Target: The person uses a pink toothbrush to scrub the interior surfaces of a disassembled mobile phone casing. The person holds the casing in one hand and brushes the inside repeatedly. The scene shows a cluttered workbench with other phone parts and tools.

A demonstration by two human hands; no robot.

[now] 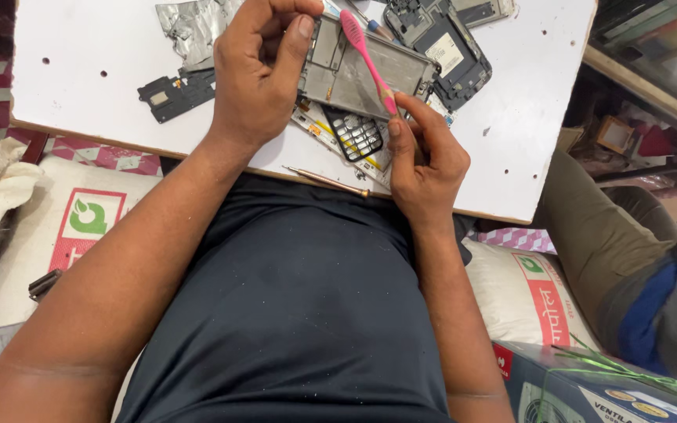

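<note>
My left hand [256,70] grips a grey metal phone frame [366,74] above the white board [80,47], thumb pressed on its left end. My right hand [425,160] pinches the handle of a pink toothbrush [366,59], which lies slanted across the frame with its head pointing up and left. Just under the frame sits a small black keypad [354,133] on a light circuit board [315,125].
A black phone housing [444,47], a dark small part [174,94], crumpled foil [193,27] and a thin metal tool [327,180] lie on the board. White sacks [80,227] flank my lap; another person's leg [597,227] and a cardboard box [589,384] are at right.
</note>
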